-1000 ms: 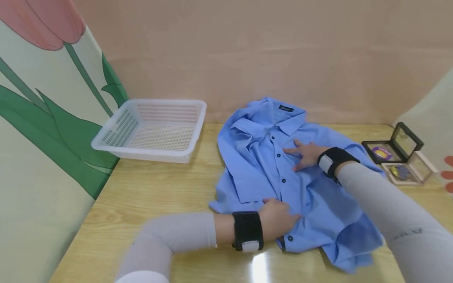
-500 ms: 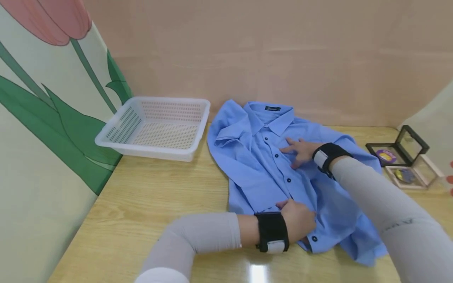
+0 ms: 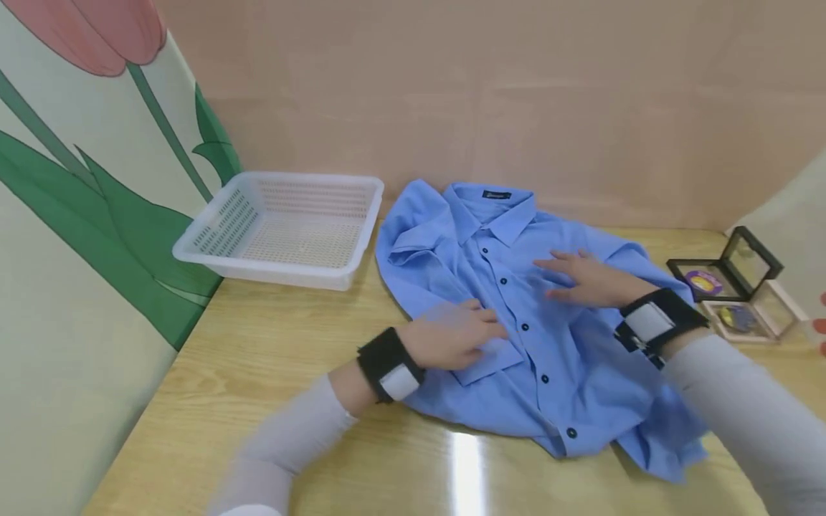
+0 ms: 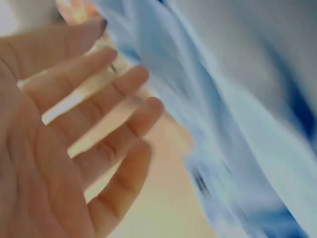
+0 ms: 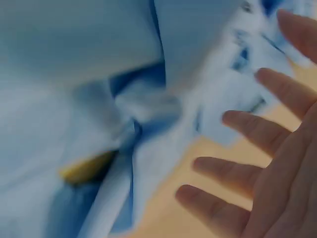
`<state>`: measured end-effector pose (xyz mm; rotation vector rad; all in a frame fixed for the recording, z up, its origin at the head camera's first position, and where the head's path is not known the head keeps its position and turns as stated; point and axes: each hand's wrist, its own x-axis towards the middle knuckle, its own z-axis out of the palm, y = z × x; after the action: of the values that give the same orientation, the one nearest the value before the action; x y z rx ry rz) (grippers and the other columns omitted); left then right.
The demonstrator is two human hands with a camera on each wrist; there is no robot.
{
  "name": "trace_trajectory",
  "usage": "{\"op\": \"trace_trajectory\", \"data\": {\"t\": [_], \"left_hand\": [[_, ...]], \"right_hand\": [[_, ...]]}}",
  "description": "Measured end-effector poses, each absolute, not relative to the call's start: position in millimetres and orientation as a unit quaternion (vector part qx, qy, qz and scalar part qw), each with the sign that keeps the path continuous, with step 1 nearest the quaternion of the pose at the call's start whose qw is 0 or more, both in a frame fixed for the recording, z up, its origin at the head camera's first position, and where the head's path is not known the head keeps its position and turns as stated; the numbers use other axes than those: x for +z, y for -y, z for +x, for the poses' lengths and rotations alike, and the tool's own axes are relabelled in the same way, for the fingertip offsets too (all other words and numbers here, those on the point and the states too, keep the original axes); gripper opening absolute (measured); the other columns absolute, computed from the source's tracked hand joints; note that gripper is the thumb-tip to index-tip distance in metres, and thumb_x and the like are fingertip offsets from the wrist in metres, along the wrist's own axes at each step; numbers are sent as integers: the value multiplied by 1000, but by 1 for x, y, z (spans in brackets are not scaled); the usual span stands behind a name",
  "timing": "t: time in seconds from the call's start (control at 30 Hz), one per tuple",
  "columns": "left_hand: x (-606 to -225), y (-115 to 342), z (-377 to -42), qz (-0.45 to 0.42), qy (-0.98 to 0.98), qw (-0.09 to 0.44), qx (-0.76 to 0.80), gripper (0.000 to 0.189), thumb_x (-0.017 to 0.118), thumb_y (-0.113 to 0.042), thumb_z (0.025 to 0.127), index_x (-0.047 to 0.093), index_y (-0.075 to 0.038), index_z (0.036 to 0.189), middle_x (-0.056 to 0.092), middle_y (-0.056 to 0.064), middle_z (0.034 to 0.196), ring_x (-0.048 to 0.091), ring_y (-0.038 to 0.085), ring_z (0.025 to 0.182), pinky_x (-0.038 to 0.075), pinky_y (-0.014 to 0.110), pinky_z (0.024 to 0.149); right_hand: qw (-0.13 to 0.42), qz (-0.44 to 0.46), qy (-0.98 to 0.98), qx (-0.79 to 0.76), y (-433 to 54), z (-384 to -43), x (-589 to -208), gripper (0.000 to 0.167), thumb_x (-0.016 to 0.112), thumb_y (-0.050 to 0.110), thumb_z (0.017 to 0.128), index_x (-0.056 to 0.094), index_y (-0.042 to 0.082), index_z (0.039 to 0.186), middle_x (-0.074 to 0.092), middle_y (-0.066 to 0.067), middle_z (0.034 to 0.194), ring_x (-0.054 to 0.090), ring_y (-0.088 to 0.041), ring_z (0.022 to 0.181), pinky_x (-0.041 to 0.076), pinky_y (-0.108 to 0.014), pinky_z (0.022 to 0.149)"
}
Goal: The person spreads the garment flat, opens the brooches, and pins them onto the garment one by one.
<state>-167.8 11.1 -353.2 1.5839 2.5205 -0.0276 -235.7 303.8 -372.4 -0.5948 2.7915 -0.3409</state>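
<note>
A blue button-up shirt (image 3: 477, 279) lies front side up on the wooden table, collar toward the back wall. One of its sleeves is folded across the front on the left, and the lower right part is rumpled. My left hand (image 3: 449, 335) is over the folded sleeve, blurred in the head view; its fingers are spread and hold nothing in the left wrist view. Over the shirt's right chest, my right hand (image 3: 594, 279) has its fingers spread and grips nothing. In the right wrist view the blue cloth (image 5: 188, 99) appears below the fingers, apart from them.
A white plastic basket (image 3: 358, 258) stands at the back left of the table (image 3: 258, 358). At the right edge are a black display case (image 3: 742, 287) and a pale one (image 3: 716, 312), both with lids raised. A wall closes off the back.
My left hand has let go of the shirt's lower front and moved up and left over the folded sleeve. The right hand has lifted off the chest, slightly rightward.
</note>
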Motion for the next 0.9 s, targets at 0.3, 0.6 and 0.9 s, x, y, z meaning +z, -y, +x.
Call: {"op": "trace_trajectory", "data": {"t": [0.3, 0.6, 0.9], "left_hand": [[-368, 60, -178, 473, -879, 61, -2, 66, 73, -33, 87, 49, -23, 147, 47, 1, 152, 37, 28, 145, 47, 48, 107], [-388, 56, -180, 463, -886, 16, -15, 52, 68, -22, 92, 54, -19, 142, 58, 0, 141, 52, 21, 131, 56, 39, 93], [-389, 55, -184, 454, -890, -33, 13, 15, 63, -14, 94, 76, -20, 97, 69, -6, 85, 66, 12, 76, 55, 27, 68]], "right_hand": [[8, -186, -967, -171, -374, -158, -373, 59, 70, 27, 92, 51, -2, 140, 45, -38, 141, 43, -58, 126, 37, -70, 97], [49, -70, -981, -172, -409, -116, -399, 79, 62, 35, 98, 28, -20, 144, 32, -52, 136, 35, -69, 119, 32, -77, 94], [208, 42, -936, -281, -412, -109, -399, 74, 37, 33, 108, 15, -30, 140, 28, -55, 135, 43, -68, 116, 52, -63, 83]]}}
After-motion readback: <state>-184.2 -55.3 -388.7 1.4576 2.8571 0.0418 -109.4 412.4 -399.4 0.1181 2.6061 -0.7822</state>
